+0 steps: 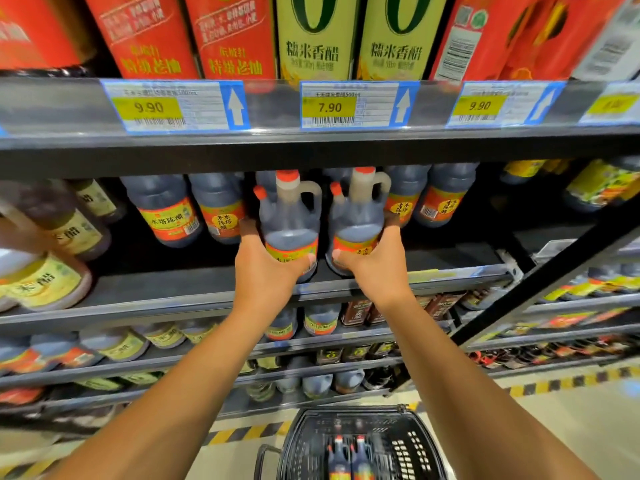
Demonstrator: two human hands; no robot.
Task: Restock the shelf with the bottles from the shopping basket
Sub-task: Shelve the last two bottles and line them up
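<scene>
- The bottle in my left hand [266,271] [289,220] is dark brown-black, with a red cap and a red-and-yellow label.
- The bottle in my right hand [375,263] [356,223] matches: dark liquid, red cap, red-and-yellow label.
- The shelf edge [173,296] before me is dark grey.
- The price tags [329,105] above are white, blue-bordered, with yellow price boxes and white arrows.
- The upper cartons [232,36] are red; two [315,39] are pale yellow-green.
- The shopping basket [408,441] is black.
- The floor tape [242,433] is yellow-and-black striped.

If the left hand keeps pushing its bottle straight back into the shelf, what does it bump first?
Probably the dark bottle standing right behind the held bottle. The left hand points into the shelf, but depth is hard to judge.
</scene>
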